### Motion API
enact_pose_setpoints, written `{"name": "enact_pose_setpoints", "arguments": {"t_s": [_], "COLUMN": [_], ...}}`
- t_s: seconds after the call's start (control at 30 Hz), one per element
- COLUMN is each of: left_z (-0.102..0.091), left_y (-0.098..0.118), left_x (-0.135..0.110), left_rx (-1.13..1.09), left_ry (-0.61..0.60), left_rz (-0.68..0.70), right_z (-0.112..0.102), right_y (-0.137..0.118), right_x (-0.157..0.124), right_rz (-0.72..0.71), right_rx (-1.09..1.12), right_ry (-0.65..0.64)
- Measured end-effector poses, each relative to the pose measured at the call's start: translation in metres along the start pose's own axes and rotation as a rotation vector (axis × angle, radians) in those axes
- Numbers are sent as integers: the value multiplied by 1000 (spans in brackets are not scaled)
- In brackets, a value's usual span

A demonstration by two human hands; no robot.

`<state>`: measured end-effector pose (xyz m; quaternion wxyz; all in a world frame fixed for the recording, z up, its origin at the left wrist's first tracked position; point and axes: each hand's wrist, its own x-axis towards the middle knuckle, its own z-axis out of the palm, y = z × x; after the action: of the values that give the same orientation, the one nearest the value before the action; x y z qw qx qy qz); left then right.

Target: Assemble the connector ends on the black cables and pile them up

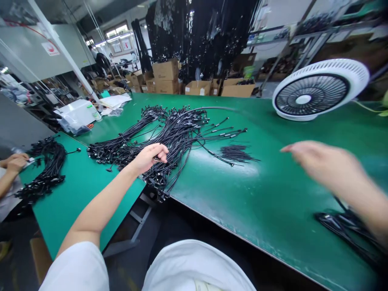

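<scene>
A large pile of black cables [169, 133] lies spread across the green table [273, 194]. My left hand [148, 157] rests on the near side of this pile, fingers curled and pinched round some cables. My right hand [321, 161] hovers above the table to the right, blurred by motion, fingers stretched out with nothing in them. A small bunch of thin black ties [236, 153] lies between the two hands. Another bundle of black cables [348, 226] lies under my right forearm near the table's front edge.
A white fan [318, 89] lies tilted at the back right. A second green table [69, 194] on the left bears a cable bundle [45, 169], handled by another person's hand [15, 161]. Cardboard boxes [166, 74] and plastic bags [77, 115] stand behind.
</scene>
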<state>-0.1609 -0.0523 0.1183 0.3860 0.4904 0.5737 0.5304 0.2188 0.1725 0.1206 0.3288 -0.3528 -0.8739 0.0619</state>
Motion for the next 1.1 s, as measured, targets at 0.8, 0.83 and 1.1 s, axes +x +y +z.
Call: {"name": "enact_pose_setpoints", "arguments": {"t_s": [0.8,0.83,1.1], "left_z": [76,75,121], "left_y": [-8,-5,-21], "left_x": [-33,-31,-8], "left_rx": [-668,-700,-676], "left_ry": [26,89,11], "left_rz": [-298,-274,-125], "right_z": [40,41,39], "right_y": [0,-4,-93], "right_x": [-80,-86,-101], "right_rz": [-58,-100,-667], "right_rx": [106,87,34], "right_ry": [-271,-250,-400]}}
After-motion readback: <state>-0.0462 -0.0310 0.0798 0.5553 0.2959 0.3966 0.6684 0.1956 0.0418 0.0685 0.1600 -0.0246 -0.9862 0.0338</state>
